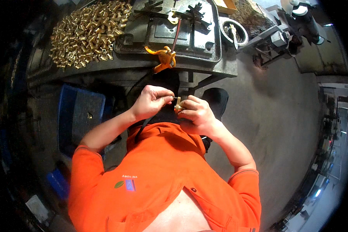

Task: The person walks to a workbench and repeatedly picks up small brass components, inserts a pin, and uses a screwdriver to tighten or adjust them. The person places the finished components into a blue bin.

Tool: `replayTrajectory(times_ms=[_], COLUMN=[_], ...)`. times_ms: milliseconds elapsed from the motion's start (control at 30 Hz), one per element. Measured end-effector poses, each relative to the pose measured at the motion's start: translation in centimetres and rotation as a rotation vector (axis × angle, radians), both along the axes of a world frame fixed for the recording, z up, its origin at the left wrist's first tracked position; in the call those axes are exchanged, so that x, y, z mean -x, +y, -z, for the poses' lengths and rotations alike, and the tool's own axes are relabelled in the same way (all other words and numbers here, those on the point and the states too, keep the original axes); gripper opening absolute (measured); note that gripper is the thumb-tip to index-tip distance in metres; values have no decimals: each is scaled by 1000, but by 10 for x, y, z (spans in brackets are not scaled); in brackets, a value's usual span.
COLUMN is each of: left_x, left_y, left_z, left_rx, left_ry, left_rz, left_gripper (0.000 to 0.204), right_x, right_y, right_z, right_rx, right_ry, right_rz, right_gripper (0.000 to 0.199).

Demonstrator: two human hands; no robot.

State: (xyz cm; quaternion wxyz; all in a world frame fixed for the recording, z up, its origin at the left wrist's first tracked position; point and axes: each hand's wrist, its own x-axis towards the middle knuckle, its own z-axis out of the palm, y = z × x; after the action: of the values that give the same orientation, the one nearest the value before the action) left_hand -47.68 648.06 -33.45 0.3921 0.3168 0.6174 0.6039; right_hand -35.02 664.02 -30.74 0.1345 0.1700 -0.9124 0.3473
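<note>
Above my lap, my right hand (197,112) is closed around a small brass fitting (177,104), gripping it between thumb and fingers. Part of the fitting is covered by those fingers. My left hand (154,101) comes at it from the left side, thumb and forefinger pinched on a thin dark pin-like piece (174,98). The tip of that piece is at the upper part of the fitting, and whether it is inside a hole is too small to tell.
A large heap of brass fittings (91,33) covers the bench's left. Beside it, a metal machine table (205,42) carries another brass part (173,17). An orange-wrapped handle (165,60) juts toward me. A round pot (243,33) stands right; a blue crate (62,116) sits lower left.
</note>
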Motion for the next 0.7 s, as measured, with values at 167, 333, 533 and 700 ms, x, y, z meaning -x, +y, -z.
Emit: replayTrajectory(times_ms=[167, 333, 533, 700], left_x=[-5, -9, -3, -2], left_y=[1, -5, -2, 1], left_z=[-4, -2, 3, 4], left_rx=[-179, -131, -129, -103], left_ry=[659, 729, 439, 346], left_rz=[51, 81, -69, -13], left_gripper=[12, 10, 5, 6], right_x=[13, 17, 1, 1], right_y=[15, 16, -6, -2], right_z=[-13, 5, -3, -4], right_rx=[505, 785, 233, 253], right_ry=[-251, -363, -90, -151], right_rz=[63, 117, 33, 22], right_gripper=[9, 10, 9, 8])
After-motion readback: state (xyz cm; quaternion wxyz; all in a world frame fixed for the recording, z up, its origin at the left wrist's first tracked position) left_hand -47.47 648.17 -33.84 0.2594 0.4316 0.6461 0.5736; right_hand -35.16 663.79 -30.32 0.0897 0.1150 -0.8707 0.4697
